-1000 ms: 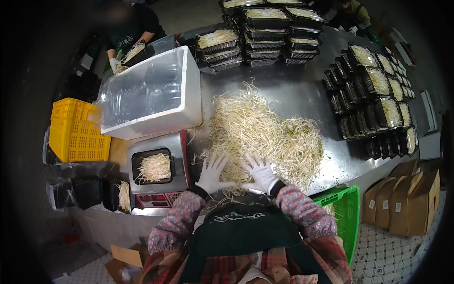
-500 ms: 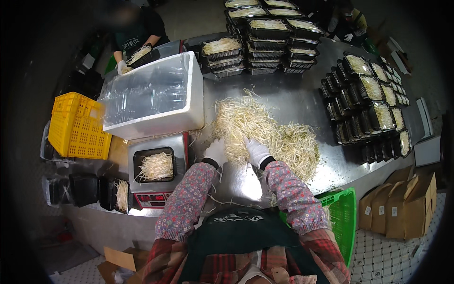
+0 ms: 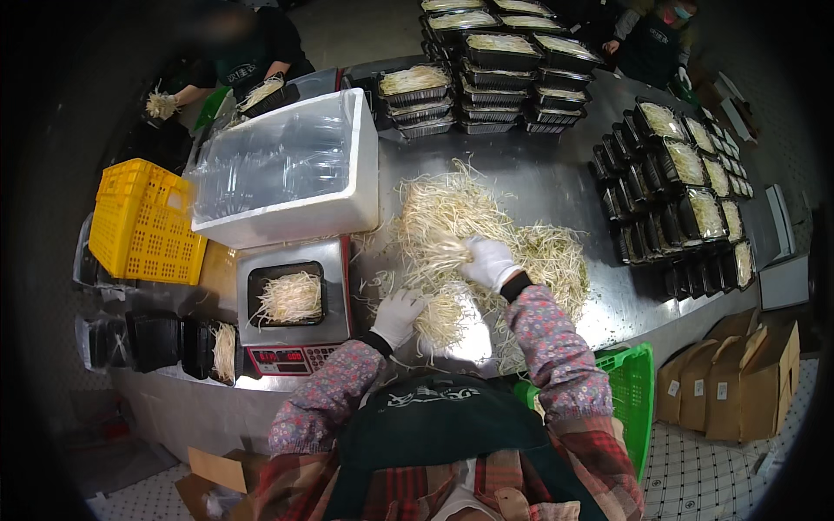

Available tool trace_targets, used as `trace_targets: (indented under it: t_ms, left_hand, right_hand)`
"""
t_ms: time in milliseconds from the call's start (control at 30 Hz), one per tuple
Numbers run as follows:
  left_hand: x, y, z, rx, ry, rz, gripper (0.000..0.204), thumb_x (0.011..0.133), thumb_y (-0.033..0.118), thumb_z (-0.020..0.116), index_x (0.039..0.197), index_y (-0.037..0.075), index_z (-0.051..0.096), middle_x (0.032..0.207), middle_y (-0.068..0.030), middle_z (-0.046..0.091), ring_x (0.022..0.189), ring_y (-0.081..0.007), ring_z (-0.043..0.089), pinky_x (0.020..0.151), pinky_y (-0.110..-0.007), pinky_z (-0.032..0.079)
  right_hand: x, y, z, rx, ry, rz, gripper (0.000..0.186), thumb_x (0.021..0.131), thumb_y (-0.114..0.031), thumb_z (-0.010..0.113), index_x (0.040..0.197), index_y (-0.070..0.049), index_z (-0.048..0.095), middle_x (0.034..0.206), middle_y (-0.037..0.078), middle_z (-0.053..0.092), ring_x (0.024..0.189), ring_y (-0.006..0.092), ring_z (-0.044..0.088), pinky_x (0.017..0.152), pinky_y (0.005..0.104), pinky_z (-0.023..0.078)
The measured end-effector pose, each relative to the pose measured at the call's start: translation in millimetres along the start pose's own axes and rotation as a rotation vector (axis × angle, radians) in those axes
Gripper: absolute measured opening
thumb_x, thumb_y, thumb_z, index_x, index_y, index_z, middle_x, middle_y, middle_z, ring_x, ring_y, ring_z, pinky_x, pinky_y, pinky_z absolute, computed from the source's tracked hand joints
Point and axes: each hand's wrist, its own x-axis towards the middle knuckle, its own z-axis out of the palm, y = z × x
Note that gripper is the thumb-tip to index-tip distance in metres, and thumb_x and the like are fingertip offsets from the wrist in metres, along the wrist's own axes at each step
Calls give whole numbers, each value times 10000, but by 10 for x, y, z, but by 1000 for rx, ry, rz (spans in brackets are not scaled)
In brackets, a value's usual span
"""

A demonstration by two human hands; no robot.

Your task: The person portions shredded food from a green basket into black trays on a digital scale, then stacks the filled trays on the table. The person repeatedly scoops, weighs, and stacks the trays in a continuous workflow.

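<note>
A loose heap of bean sprouts (image 3: pixel 453 206) spreads over the metal table in front of me. My left hand (image 3: pixel 400 316), gloved in white, is closed at the near side of the heap around a bunch of sprouts (image 3: pixel 440 319). Farther forward, my right hand (image 3: pixel 490 263), also gloved, grips a second bunch (image 3: pixel 441 253) at the heap's middle. To the left of my hands, a digital scale (image 3: pixel 335 271) bears a black tray (image 3: pixel 322 300) filled with sprouts. The fingertips of both hands are partly hidden by sprouts.
A white foam box (image 3: pixel 365 187) of clear plastic lids stands beyond the scale, beside a yellow crate (image 3: pixel 143 226). Stacked packed trays (image 3: pixel 499 61) line the far side; more trays (image 3: pixel 695 178) stand right. A green basket (image 3: pixel 638 417) sits near my right. Two co-workers stand across.
My hands have moved apart: the left came back toward me with sprouts, the right rose and shifted rightward with another bunch. A co-worker at the far left now lifts sprouts.
</note>
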Motion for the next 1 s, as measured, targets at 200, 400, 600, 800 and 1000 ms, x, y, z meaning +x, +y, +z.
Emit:
trace_targets:
  t_ms: [200, 400, 600, 800, 1000]
  left_hand:
    - [-249, 224, 176, -64, -113, -332, 1005, 588, 265, 844, 1454, 136, 351, 1518, -122, 308, 1375, -350, 327, 996, -522, 403]
    - [395, 95, -58, 138, -494, -157, 1285, 514, 391, 912, 1533, 96, 185, 1598, -210, 111, 1471, -455, 96, 1062, -664, 301]
    - [645, -269, 385, -134, -279, -162, 669, 746, 153, 668, 1360, 57, 421, 1185, -173, 532, 1105, -347, 543, 859, -437, 516]
    - [461, -213, 178, -145, -190, -93, 360, 775, 90, 605, 1131, 75, 548, 1018, -124, 591, 961, -335, 590, 781, -446, 511]
    - [193, 30, -96, -7, -135, -16, 568, 716, 76, 643, 1269, 128, 523, 1183, -37, 562, 1082, -246, 544, 844, -422, 450]
  right_hand:
    - [15, 316, 754, 131, 156, -211, 976, 713, -403, 803, 1495, -62, 328, 1489, 246, 376, 1359, 386, 397, 1126, 437, 340]
    - [-328, 235, 925, -222, -55, -39, 1267, 592, -459, 873, 1548, -51, 148, 1574, 225, 227, 1450, 386, 249, 1160, 487, 271]
    - [84, 430, 1384, -202, 166, -104, 431, 798, -95, 582, 1214, -5, 513, 1018, 220, 656, 945, 390, 648, 812, 460, 526]
    - [-116, 1109, 970, -59, 336, -219, 243, 877, -154, 553, 1081, -40, 617, 964, 207, 673, 917, 388, 648, 843, 453, 527]
    - [-223, 474, 387, 272, 411, -202, 240, 940, -210, 566, 1079, -17, 592, 1070, 211, 623, 996, 390, 599, 871, 444, 490]
